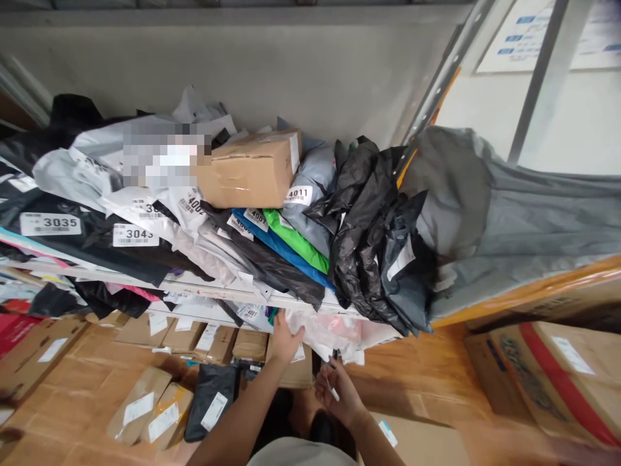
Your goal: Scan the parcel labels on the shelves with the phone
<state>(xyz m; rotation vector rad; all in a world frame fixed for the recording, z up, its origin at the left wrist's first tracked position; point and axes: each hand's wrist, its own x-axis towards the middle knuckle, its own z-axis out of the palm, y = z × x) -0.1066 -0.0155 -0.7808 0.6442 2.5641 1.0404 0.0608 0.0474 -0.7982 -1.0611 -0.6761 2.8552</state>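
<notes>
My right hand [337,390] is closed around a slim pen [334,392], whose white end and dark end stick out of the fingers. Just left of it, my left hand [285,338] reaches to the lower shelf with thumb and forefinger apart. It is at the edge of a pale, see-through plastic parcel bag [315,327] that has something pinkish inside. Whether the fingers touch the bag is hard to tell. A small grey bag labelled 4001 [251,313] lies left of that hand.
Overhead, the upper shelf [233,291] bears piled parcel bags with number labels, a cardboard box [250,169] and black bags [363,226]. Small cartons [140,401] and a black parcel [212,398] lie on the floor. At right stand larger cartons [548,375] beneath a grey cloth [543,213].
</notes>
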